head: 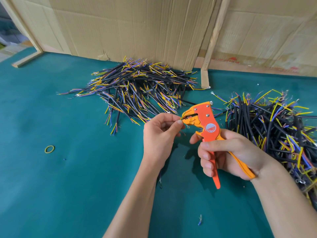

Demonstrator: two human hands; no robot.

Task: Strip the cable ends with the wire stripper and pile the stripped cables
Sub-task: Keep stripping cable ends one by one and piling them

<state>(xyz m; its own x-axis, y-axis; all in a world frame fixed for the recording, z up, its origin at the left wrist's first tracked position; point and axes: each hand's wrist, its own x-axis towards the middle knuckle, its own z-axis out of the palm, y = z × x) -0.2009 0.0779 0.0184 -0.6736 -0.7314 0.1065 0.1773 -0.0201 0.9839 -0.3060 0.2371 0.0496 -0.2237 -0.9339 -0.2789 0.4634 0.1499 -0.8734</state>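
Your left hand pinched a thin yellow-green wire into the orange plastic wire stripper gripped by your right hand; shallow seating risked a missed strip.

Open green mat at left; 2 cable piles crowd beyond.

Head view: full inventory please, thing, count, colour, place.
Orange wire stripper: one, gripped in right hand, centre.
Thin yellow-green wire: one, pinched at stripper's nose.
Cable pile by cardboard: one, black with yellow, blue, red ends, centre back.
Cable pile at right edge: one, same colours.
Yellow rubber band: one, on mat, left.
Green table mat: one.
Brown cardboard wall: behind.
Left hand: fingers pinch the wire.
Right hand: holds stripper handles.
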